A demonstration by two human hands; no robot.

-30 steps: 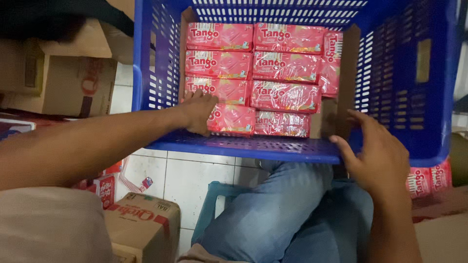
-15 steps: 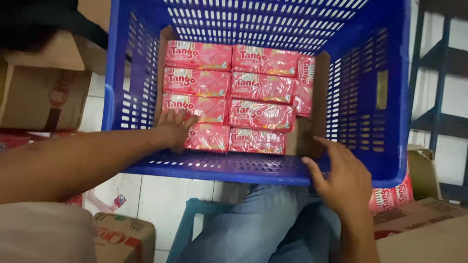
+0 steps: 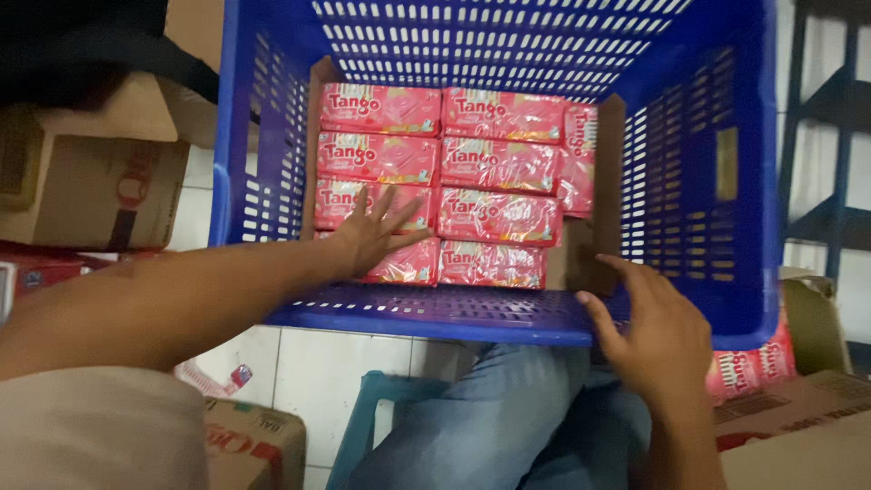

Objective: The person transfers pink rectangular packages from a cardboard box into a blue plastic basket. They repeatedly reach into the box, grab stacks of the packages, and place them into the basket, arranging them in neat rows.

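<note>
So the pink snack packs (image 3: pixel 497 177) sat inside a cardboard liner (image 3: pixel 610 195) in the blue plastic crate (image 3: pixel 717 118), two columns lying flat plus a few stood on edge along the right. The left hand (image 3: pixel 375 238) was down in the crate with its grip spread wide, fingers fanned flat across the near-left packs, not pinching anything. The right hand (image 3: pixel 660 338) was at the near rim of the crate, right corner, fingers loosely open and curled over the edge, touching the rim and the liner. The crate was resting over the person's knees in blue jeans (image 3: pixel 508 422). Brown cartons (image 3: pixel 86 186) stood off to the left on the tiled floor (image 3: pixel 313 363), and more pink packs (image 3: pixel 751 367) peeked out under the crate's right side.
</note>
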